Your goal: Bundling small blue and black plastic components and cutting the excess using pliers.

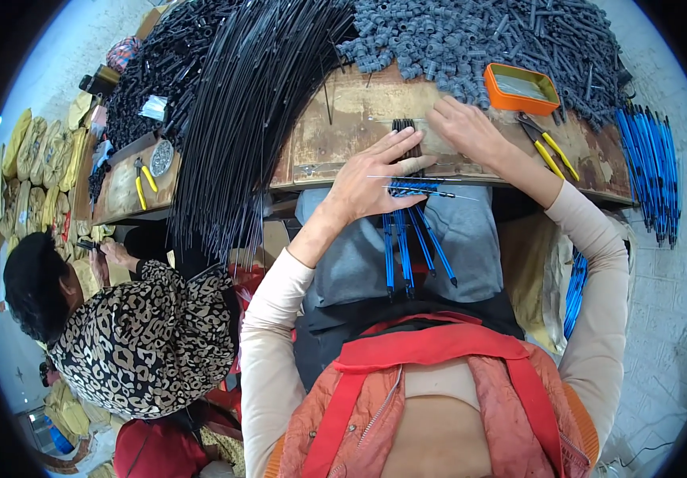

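Note:
My left hand [369, 177] lies across a bundle of thin blue and black rods [407, 251] at the table's front edge, its fingers over the top and its thumb below. Tape wraps one of its fingers. The rods' black ends [409, 131] show past the fingers, and the blue lengths hang over my lap. Several thin metal wires [451, 193] stick out crosswise beside the thumb. My right hand [467, 130] is just beyond and to the right, fingers bent together by the grey fittings; what they pinch is hidden.
Grey plastic fittings [431, 40] heap along the back. Long black rods [248, 103] drape over the edge at left. An orange box [522, 88] and yellow-handled pliers [549, 147] lie at right, near more blue rods [652, 175]. A co-worker [144, 334] sits at left.

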A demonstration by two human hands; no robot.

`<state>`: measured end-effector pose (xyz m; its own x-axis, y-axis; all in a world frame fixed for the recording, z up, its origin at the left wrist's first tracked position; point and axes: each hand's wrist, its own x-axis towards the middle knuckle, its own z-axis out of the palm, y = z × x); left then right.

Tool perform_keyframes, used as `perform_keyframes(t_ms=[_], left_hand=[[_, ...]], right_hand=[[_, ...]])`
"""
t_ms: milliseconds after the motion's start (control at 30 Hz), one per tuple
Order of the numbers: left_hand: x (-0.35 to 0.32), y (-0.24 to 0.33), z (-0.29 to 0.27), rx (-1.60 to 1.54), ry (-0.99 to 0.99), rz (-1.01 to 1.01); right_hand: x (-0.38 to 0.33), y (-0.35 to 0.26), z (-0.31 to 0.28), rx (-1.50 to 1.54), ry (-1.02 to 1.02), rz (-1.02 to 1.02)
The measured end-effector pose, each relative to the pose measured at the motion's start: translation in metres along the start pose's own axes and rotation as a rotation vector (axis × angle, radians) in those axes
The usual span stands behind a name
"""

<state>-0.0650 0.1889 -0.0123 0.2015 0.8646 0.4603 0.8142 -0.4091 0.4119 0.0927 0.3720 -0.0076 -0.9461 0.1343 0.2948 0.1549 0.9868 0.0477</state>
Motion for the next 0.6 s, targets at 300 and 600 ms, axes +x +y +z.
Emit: perform_keyframes(t_ms=[300,600], left_hand=[[-0.001,-0.002,-0.005,-0.042,-0.059,0.007],[-0.005,0.004,-0.008,-0.695,-0.130,-0.313]], right_hand=[[-0.019,-0.063,-0.066,0.773,-0.174,-0.101],[-0.006,-0.101,-0.063,0.950,0.272,0.228]])
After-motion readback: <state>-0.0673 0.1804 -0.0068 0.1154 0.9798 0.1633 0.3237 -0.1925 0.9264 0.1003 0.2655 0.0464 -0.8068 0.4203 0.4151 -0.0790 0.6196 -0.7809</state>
